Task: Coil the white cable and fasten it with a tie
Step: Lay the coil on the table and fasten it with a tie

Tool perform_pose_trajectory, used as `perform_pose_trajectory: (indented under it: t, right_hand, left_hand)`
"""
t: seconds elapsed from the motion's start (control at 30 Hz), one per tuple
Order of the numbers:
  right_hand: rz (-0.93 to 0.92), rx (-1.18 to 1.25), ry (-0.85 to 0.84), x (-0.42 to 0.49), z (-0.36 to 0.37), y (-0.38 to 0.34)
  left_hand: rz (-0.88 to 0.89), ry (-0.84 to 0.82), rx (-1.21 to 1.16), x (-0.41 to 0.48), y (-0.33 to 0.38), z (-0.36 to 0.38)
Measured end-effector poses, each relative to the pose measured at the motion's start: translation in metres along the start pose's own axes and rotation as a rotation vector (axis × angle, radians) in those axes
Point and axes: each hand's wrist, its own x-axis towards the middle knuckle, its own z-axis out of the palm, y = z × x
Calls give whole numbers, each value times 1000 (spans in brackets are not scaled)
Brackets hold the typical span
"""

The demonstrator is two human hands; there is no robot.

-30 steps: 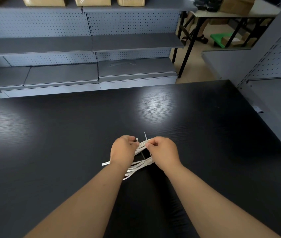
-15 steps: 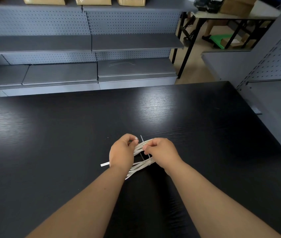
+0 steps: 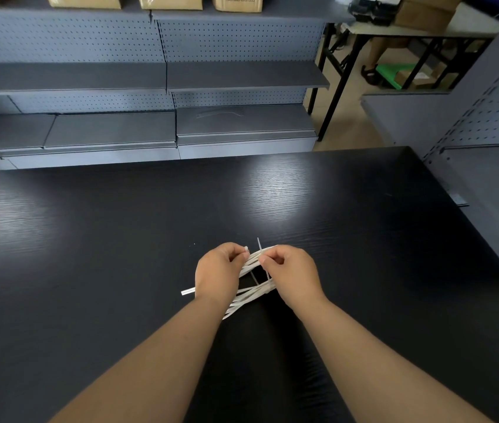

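Right hand (image 3: 291, 273) pinches the tie (image 3: 259, 244) at the coil's 12 o'clock; left hand (image 3: 217, 270) grips the white cable (image 3: 251, 296), loose loops fanning toward 7 o'clock on the table (image 3: 364, 239). I judge slack tension would let strands escape the tie.

I'm looking down across a black wood-grain table (image 3: 120, 239) that fills the lower frame, with pale patches of light glaring off it at centre and far left. Behind it, grey metal shelving (image 3: 242, 76) with perforated back panels spans the upper left, and cardboard boxes (image 3: 237, 1) line its top shelf. In the upper right I see tan floor (image 3: 352, 117), a black-legged table (image 3: 468, 25) and something green (image 3: 394, 74) beneath it. More grey shelving (image 3: 492, 117) stands along the right edge.
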Motion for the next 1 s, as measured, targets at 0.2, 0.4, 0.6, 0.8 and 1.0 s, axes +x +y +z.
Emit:
perform_pose_trajectory:
  t: [0.2,0.4,0.6,0.8,1.0]
  right_hand:
    - [87,83,-83,4,-2,-1]
    - [151,89,-142,5,-5,-4]
    - [175,88,-172,7,-5,-6]
    - [183,76,-186,7,-4,-8]
    - [203,94,-177,7,-2,-9]
  left_hand:
    - [1,16,-8,0,-2,2]
    - [-34,22,-65,1,-1,1]
    - [-45,7,-20,2,1,-1]
    - [-31,6,-22,1,2,-2]
    - [-35,4,-54,2,0,-1]
